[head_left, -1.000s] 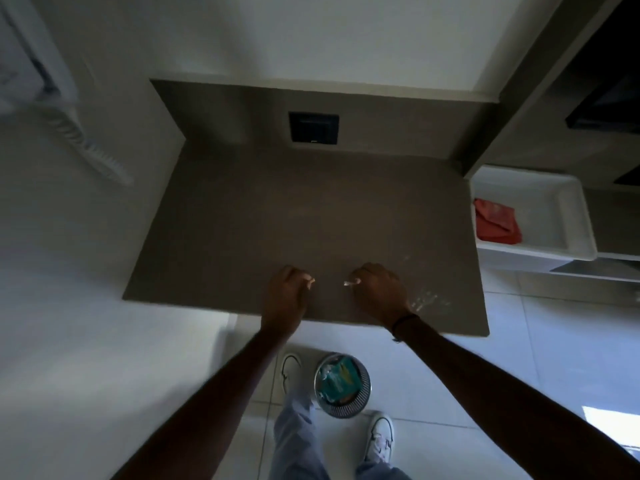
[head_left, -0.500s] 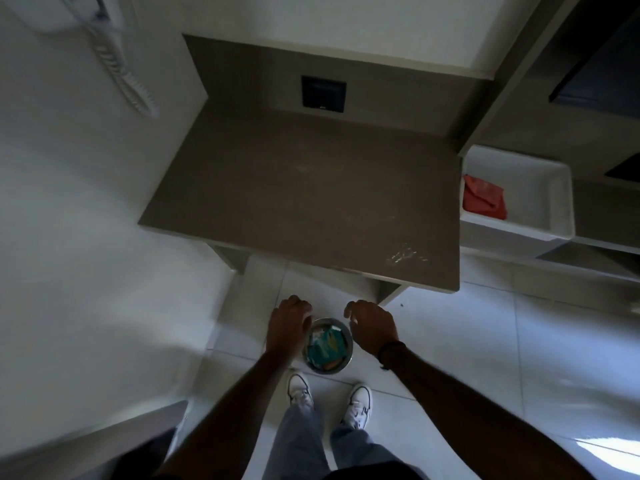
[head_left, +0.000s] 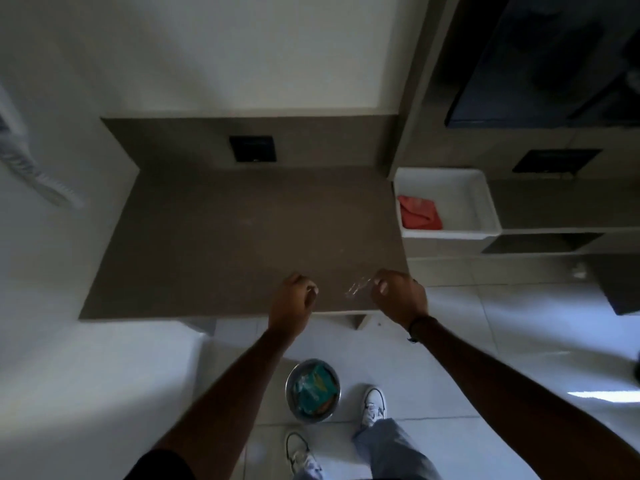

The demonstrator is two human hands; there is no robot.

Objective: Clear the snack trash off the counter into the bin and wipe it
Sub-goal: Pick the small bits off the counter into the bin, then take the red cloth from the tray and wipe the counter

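Brown counter (head_left: 221,237) bears pale smears (head_left: 358,289); bin (head_left: 312,389) stands on floor (head_left: 485,341).

Both hands hung loosely curled over the near edge of the brown counter (head_left: 225,237): the left hand (head_left: 292,303) near centre, the right hand (head_left: 401,296) at its three o'clock, beside pale smears (head_left: 356,287). At six o'clock, a round metal bin (head_left: 312,389) on the floor held a teal wrapper (head_left: 313,384). At two o'clock, a white tub (head_left: 485,206) contained a red cloth (head_left: 419,212).

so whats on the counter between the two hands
In the head view, a pale whitish smear lies on the brown counter between the left hand and right hand, closer to the right one. Otherwise that stretch is bare.
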